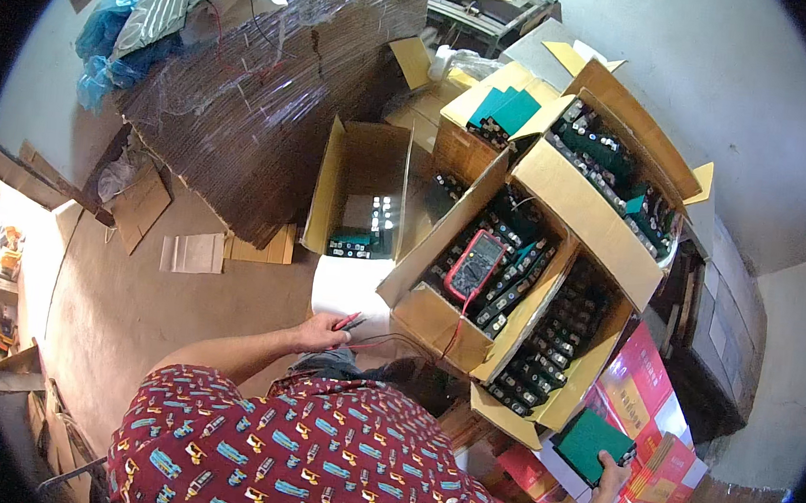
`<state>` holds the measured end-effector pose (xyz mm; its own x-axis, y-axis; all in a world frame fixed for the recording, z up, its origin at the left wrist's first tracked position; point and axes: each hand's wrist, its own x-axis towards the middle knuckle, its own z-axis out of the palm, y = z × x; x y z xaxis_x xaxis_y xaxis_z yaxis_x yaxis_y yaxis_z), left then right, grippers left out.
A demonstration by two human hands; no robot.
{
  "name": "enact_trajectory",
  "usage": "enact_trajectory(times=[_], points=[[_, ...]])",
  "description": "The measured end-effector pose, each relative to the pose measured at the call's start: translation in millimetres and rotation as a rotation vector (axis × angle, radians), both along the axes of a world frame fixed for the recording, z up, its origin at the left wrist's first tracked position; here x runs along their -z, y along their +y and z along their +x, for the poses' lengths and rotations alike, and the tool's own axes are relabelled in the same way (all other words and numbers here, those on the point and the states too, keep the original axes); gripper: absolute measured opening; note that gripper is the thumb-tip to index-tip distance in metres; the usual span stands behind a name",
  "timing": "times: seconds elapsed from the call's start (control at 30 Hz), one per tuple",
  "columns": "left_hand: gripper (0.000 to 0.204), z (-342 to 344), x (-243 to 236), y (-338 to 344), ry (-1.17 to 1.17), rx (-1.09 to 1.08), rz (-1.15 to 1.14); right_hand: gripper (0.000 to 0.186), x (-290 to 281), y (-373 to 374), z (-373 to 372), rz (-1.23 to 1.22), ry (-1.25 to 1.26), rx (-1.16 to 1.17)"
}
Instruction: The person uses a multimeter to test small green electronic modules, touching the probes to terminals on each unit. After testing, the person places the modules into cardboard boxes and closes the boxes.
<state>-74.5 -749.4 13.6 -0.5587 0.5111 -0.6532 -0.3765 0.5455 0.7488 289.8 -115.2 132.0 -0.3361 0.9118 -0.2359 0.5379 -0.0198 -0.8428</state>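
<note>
My left hand (321, 333) is closed around a pair of multimeter probes (347, 321), red and dark, near the white surface in the middle. Their leads run right toward a red-framed digital multimeter (476, 266), which lies on top of the things in an open cardboard box. At the lower right my right hand (613, 474) grips a flat green rectangular block (589, 444) by its edge. Small light and dark spots show along that edge. The block is over pink and white printed cartons (642, 380); whether it touches them I cannot tell.
Open cardboard boxes (577, 319) packed with dark blocks with shiny terminals stand ahead and to the right. A taller box (320, 187) holds several more. Behind is a plastic-wrapped brown board (264, 86). Flattened cardboard (141, 205) lies on the floor at left.
</note>
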Motion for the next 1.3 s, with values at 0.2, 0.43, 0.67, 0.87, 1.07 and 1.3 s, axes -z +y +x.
enact_trajectory(times=[0.2, 0.43, 0.67, 0.87, 1.07, 1.3], points=[[0.033, -29.7, 55.8, -18.4, 0.106, 0.074, -0.084, 0.055, -78.9, -83.0, -56.4, 0.198, -0.254, -0.228], [0.032, -76.3, 74.3, -70.9, 0.037, 0.122, -0.019, 0.067, -165.4, -174.4, -153.7, 0.372, -0.339, -0.268], [0.030, -152.8, 78.8, -138.4, -0.066, 0.130, 0.120, 0.077, -224.1, -320.5, -317.4, 0.138, -0.235, -0.458], [0.026, -200.1, 83.8, -204.5, 0.002, 0.146, -0.014, 0.083, -124.7, -396.5, -468.7, 0.051, -0.207, -0.687], [0.034, -192.9, 102.3, -254.8, -0.132, -0.118, 0.133, 0.071, 30.0, -468.0, -623.5, -0.025, -0.305, -0.805], [0.018, -155.9, 101.5, -322.5, -0.075, -0.289, 0.006, 0.075, 184.2, -518.5, -737.6, 0.099, -0.630, -0.784]])
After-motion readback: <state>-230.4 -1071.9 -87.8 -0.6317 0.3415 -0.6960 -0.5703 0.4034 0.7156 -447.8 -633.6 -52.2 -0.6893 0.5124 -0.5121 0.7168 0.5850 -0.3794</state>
